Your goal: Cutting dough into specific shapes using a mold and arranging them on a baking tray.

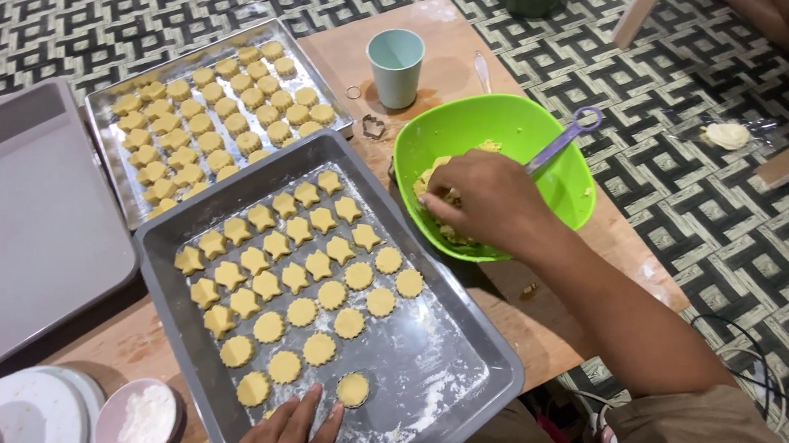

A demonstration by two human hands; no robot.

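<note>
Reaching down into the green bowl (pixel 546 141), the right hand (pixel 485 197) is curling its fingers around a lump of yellow dough (pixel 438 177); how tightly they are closing cannot be told, since the back of the hand is hiding the fingertips. A purple-handled utensil (pixel 563 140) is leaning out of the bowl just behind that hand, untouched. Across from it, the left hand (pixel 285 437) is lying flat and open, holding nothing, with its fingers spreading on the floured floor of the grey baking tray (pixel 161 256), and a round scalloped cookie (pixel 353 389) is sitting just beside its fingertips. Further from that hand, rows of round and star-shaped cookies (pixel 277 267) are filling the tray. Beyond this tray a second silver tray (pixel 104 108) is carrying many small cookies. A pale blue cup (pixel 396 64) is standing behind the bowl, with a small metal cutter (pixel 373 127) lying near it. Beside the left hand, a small pink bowl of flour (pixel 137 423) is resting on the wooden board (pixel 456 41)
</note>
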